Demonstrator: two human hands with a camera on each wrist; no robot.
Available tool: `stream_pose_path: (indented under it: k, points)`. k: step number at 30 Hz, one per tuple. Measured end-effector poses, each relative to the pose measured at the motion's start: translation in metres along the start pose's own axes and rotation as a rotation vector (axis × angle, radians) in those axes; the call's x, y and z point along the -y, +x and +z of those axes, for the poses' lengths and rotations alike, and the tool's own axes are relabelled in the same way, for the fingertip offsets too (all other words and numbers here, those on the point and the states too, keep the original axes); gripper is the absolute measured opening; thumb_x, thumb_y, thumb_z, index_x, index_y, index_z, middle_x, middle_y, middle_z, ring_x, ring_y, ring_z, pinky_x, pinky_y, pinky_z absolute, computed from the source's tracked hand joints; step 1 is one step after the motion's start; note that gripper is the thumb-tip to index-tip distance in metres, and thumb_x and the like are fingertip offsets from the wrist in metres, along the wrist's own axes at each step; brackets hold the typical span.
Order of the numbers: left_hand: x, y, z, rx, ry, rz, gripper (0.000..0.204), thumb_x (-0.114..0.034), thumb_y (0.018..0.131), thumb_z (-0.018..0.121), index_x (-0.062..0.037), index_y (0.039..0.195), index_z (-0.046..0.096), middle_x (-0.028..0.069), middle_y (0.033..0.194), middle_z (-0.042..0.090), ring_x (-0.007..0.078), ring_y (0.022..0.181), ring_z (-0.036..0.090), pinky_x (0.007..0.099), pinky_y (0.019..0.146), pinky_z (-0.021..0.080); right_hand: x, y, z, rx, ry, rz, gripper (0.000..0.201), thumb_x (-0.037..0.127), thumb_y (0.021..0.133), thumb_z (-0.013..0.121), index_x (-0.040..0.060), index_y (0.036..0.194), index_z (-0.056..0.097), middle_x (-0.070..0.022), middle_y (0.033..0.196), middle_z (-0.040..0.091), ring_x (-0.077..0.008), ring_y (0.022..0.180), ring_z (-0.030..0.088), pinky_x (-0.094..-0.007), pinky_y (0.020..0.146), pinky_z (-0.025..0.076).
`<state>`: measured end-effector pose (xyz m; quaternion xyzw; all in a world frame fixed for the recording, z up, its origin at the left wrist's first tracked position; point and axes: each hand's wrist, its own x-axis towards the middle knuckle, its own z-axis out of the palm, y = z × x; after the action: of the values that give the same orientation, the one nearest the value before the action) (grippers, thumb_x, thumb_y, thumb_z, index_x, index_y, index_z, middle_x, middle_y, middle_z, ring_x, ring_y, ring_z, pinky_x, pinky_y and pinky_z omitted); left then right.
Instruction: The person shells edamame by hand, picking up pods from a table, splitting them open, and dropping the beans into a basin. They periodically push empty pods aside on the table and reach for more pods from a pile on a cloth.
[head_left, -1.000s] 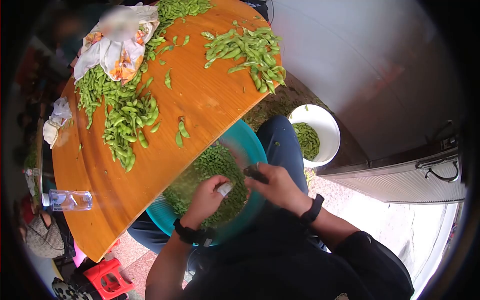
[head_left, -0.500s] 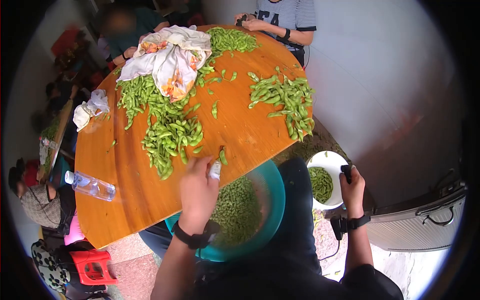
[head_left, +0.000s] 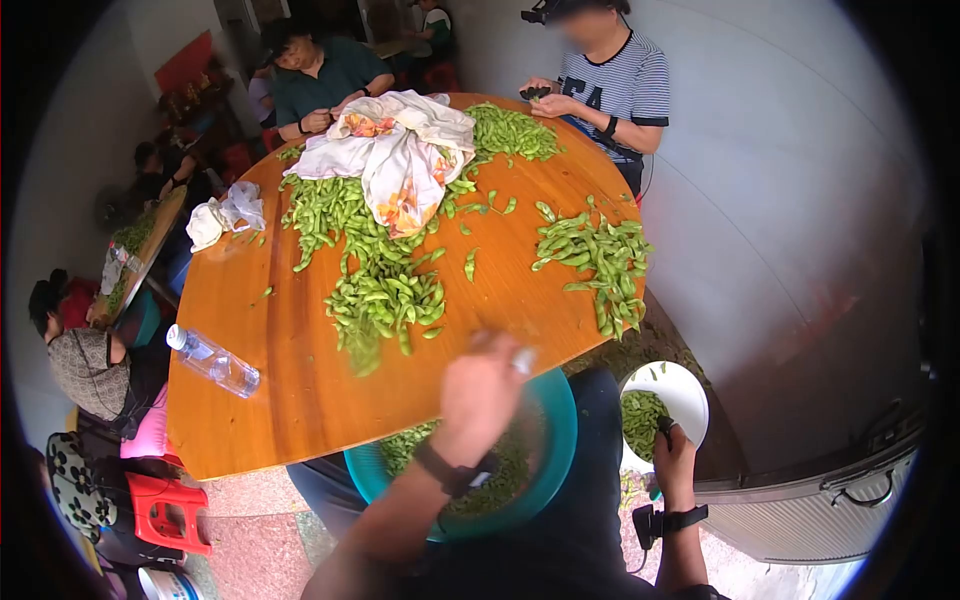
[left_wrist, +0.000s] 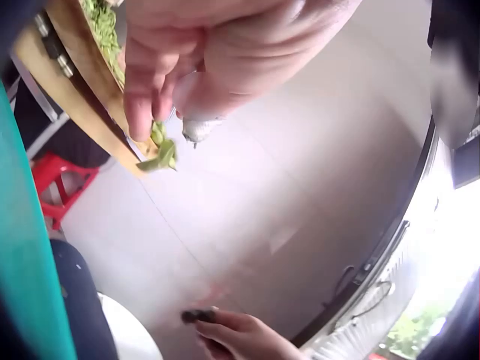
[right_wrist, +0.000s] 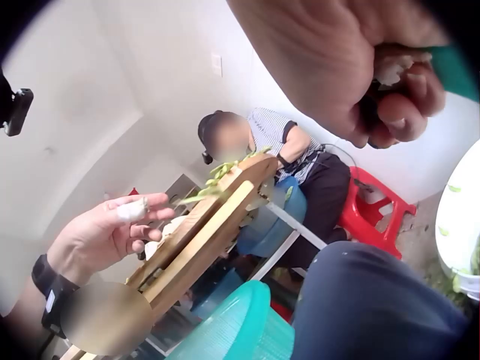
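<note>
Landmark: round wooden bench (head_left: 300, 370).
Left hand (head_left: 480, 395): at the bench's near edge, above the teal basin (head_left: 560, 440); fingers pinch a green pod (left_wrist: 161, 154).
Right hand (head_left: 675, 460): well off the bench, over the white bucket (head_left: 690, 395); grip curled tight on a small dark tool (right_wrist: 373, 105).
Pod piles (head_left: 385, 290): mid-bench, beside a cloth (head_left: 400, 155).
Water bottle (head_left: 213, 362): lying on the bench's left part.

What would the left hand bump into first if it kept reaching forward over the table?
Probably the loose pods at the near end of the big edamame pile; the left hand points that way, though depth is unclear.
</note>
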<state>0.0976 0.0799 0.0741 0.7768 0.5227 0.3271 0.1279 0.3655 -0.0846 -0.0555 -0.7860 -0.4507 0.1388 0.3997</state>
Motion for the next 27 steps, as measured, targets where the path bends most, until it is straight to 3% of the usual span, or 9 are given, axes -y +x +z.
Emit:
stream_pose_path:
  k: [3, 7, 11, 13, 15, 16, 17, 20, 27]
  points:
    - [0.056, 0.003, -0.039, -0.24, 0.232, -0.19, 0.021, -0.014, 0.077, 0.075, -0.002, 0.088, 0.062, 0.0154, 0.086, 0.063, 0.0362, 0.072, 0.063, 0.0431, 0.064, 0.052, 0.031, -0.001, -0.005, 0.142, 0.081, 0.061, 0.011, 0.004, 0.087, 0.055, -0.0045, 0.093, 0.058, -0.0187, 0.069, 0.063, -0.028, 0.062, 0.062, -0.0371, 0.059, 0.047]
    - [0.096, 0.0, -0.045, -0.132, 0.227, -0.247, 0.023, -0.009, 0.076, 0.074, -0.0013, 0.093, 0.061, 0.0176, 0.089, 0.064, 0.0384, 0.079, 0.063, 0.0446, 0.07, 0.052, 0.081, 0.005, 0.011, 0.363, 0.386, 0.052, 0.011, 0.006, 0.093, 0.054, 0.0007, 0.1, 0.06, -0.0018, 0.064, 0.057, -0.0079, 0.053, 0.054, -0.0249, 0.048, 0.044]
    - [0.094, -0.005, -0.05, -0.043, 0.298, -0.183, 0.023, -0.004, 0.079, 0.065, -0.001, 0.101, 0.063, 0.0217, 0.096, 0.065, 0.0393, 0.085, 0.063, 0.0442, 0.075, 0.052, 0.163, 0.009, 0.026, 0.638, 0.493, -0.173, 0.014, 0.002, 0.094, 0.051, -0.001, 0.106, 0.058, -0.0024, 0.07, 0.052, -0.0086, 0.056, 0.051, -0.026, 0.051, 0.043]
    - [0.087, -0.018, -0.055, -0.01, 0.288, -0.116, 0.027, 0.001, 0.083, 0.06, -0.0002, 0.11, 0.062, 0.0178, 0.099, 0.067, 0.0325, 0.084, 0.067, 0.0397, 0.069, 0.054, 0.193, 0.01, 0.04, 0.775, 0.596, -0.131, 0.018, 0.006, 0.096, 0.051, 0.0019, 0.112, 0.057, 0.0005, 0.07, 0.052, -0.0067, 0.057, 0.051, -0.0237, 0.052, 0.043]
    - [0.083, -0.038, -0.053, 0.106, -0.371, -0.225, 0.034, 0.007, 0.086, 0.051, 0.0005, 0.119, 0.059, 0.0118, 0.103, 0.068, 0.0226, 0.083, 0.068, 0.0321, 0.062, 0.055, 0.212, 0.011, 0.057, 0.81, 0.645, -0.099, 0.026, 0.008, 0.097, 0.049, 0.0049, 0.121, 0.058, 0.0025, 0.071, 0.052, -0.0054, 0.057, 0.05, -0.0218, 0.054, 0.042]
    - [0.08, -0.047, -0.05, 0.162, -0.572, -0.232, 0.043, 0.011, 0.087, 0.045, -0.0003, 0.126, 0.056, 0.0083, 0.108, 0.066, 0.013, 0.079, 0.065, 0.0228, 0.056, 0.051, 0.217, 0.013, 0.066, 0.863, 0.671, -0.08, 0.012, 0.009, 0.097, 0.051, 0.0037, 0.106, 0.057, 0.002, 0.072, 0.053, -0.0054, 0.056, 0.051, -0.0221, 0.052, 0.041]
    - [0.076, -0.052, -0.052, 0.175, -0.577, -0.235, 0.043, 0.011, 0.087, 0.045, -0.0003, 0.126, 0.056, 0.0083, 0.108, 0.066, 0.013, 0.079, 0.065, 0.0228, 0.056, 0.051, 0.22, 0.014, 0.071, 0.918, 0.695, -0.062, 0.011, 0.01, 0.098, 0.052, 0.0025, 0.091, 0.056, 0.0014, 0.072, 0.054, -0.0055, 0.055, 0.051, -0.0223, 0.05, 0.041]
    - [0.07, -0.065, -0.054, 0.284, -0.838, -0.279, 0.05, 0.013, 0.085, 0.045, -0.0043, 0.131, 0.055, 0.0072, 0.106, 0.064, 0.0086, 0.069, 0.06, 0.0185, 0.054, 0.046, 0.228, 0.013, 0.072, 1.049, 0.707, -0.009, 0.011, 0.011, 0.098, 0.052, 0.004, 0.09, 0.057, 0.0019, 0.074, 0.055, -0.0049, 0.055, 0.05, -0.0213, 0.05, 0.04]
    - [0.068, -0.081, -0.043, 0.305, -0.855, -0.3, 0.047, 0.012, 0.085, 0.048, -0.0053, 0.128, 0.058, 0.0041, 0.103, 0.063, 0.0087, 0.076, 0.061, 0.021, 0.062, 0.05, 0.219, 0.0, 0.072, 1.047, 0.679, 0.018, 0.014, 0.011, 0.098, 0.052, 0.0044, 0.087, 0.058, 0.0022, 0.074, 0.055, -0.0045, 0.053, 0.048, -0.0211, 0.05, 0.038]
